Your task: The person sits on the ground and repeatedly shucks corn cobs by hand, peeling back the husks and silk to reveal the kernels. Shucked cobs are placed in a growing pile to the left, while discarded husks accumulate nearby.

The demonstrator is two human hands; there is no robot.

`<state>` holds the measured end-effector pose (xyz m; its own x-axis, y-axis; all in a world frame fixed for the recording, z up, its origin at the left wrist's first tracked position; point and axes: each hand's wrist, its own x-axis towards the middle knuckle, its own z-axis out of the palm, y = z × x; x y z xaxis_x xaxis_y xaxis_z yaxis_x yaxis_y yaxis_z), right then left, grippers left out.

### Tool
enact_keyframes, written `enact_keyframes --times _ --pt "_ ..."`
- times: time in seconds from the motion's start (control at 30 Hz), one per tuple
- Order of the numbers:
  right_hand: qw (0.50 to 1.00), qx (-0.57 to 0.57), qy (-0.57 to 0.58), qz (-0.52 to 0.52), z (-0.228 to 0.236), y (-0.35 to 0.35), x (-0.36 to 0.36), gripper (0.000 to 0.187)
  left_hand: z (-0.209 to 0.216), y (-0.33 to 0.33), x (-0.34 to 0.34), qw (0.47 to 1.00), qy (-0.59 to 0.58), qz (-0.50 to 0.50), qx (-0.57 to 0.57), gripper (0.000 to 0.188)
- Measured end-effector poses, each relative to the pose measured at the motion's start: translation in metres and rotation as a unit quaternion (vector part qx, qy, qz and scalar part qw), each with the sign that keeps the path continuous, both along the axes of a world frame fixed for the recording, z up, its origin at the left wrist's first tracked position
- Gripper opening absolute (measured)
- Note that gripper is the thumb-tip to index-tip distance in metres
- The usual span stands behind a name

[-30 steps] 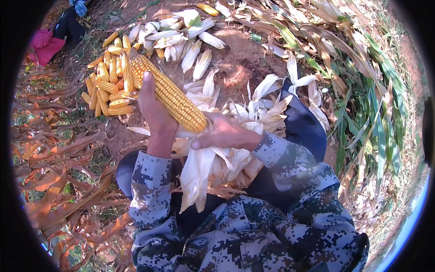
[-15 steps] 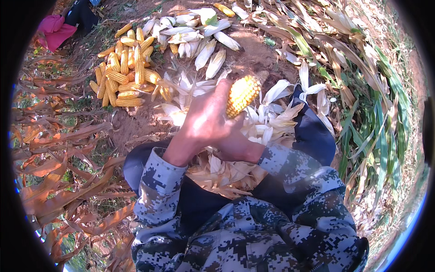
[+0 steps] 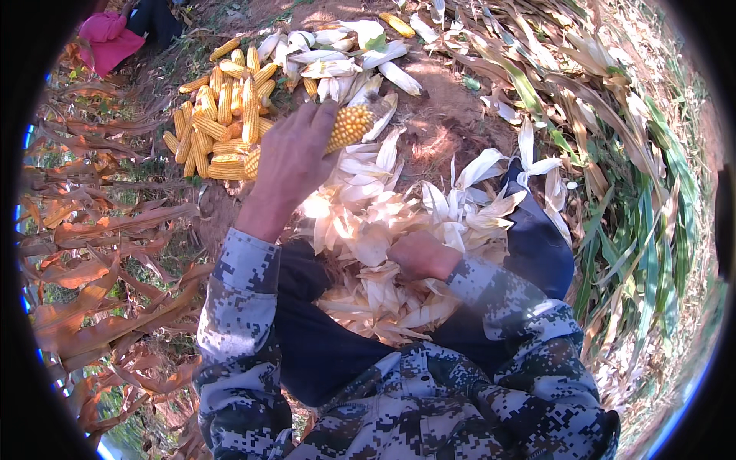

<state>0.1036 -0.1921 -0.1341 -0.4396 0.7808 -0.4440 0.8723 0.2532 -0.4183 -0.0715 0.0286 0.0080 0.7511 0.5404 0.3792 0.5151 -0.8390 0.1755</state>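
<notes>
My left hand (image 3: 295,157) is closed around a husked yellow corn cob (image 3: 351,127), with the cob's kernelled end sticking out to the right of my fingers. It hovers beside the pile of bare corn cobs (image 3: 225,107) at the upper left and covers part of it. Lower down, my right hand (image 3: 425,255) is curled over the loose pale husks (image 3: 376,222) between my legs. Its fingertips are hidden, so whatever it may grip does not show. Unhusked ears (image 3: 330,67) lie just beyond my left hand.
Cut corn stalks and leaves (image 3: 613,153) are heaped along the right. Dry brown leaves (image 3: 100,307) cover the left side. One bare cob (image 3: 397,24) lies apart at the top. A person in pink (image 3: 111,38) is at the upper left.
My hands have parted. The left has carried the corn cob left and away from me, toward the pile of bare cobs; the right has come down over the husks.
</notes>
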Motion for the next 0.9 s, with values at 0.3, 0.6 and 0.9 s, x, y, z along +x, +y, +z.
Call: enact_keyframes --times 0.3,0.6,0.9 --pt "0.997 0.025 -0.028 -0.062 -0.042 0.014 0.013 0.019 0.031 0.056 -0.043 0.976 -0.048 0.21 -0.029 0.066" --pt "0.958 0.067 -0.132 -0.245 -0.12 0.035 0.076 0.027 0.006 -0.088 0.013 0.933 0.184 -0.247 -0.187 0.036" --pt "0.919 0.053 -0.258 -0.294 -0.192 0.016 0.108 0.023 0.012 -0.106 -0.005 0.923 0.255 -0.265 -0.11 0.029"
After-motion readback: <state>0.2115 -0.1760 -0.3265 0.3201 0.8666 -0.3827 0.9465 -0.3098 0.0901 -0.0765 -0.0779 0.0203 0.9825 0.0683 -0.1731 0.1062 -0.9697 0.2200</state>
